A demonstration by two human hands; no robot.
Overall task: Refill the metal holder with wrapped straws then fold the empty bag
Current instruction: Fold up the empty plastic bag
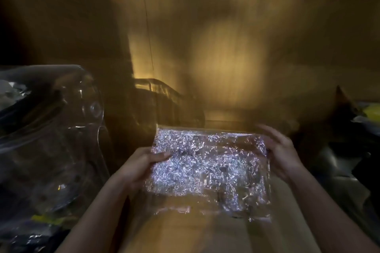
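Head view: bag (207, 170) is pinched flat by left hand (141, 165) and right hand (281, 156); slippery film could slide, skewing the fold.

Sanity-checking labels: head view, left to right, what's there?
Clear plastic chair → left hand → crinkled clear bag → right hand → yellow item, too blurred to identify.

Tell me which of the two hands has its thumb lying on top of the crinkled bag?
The left hand: its thumb lies flat across the top of the bag near the left edge. The right hand only cups the right edge, fingers spread.
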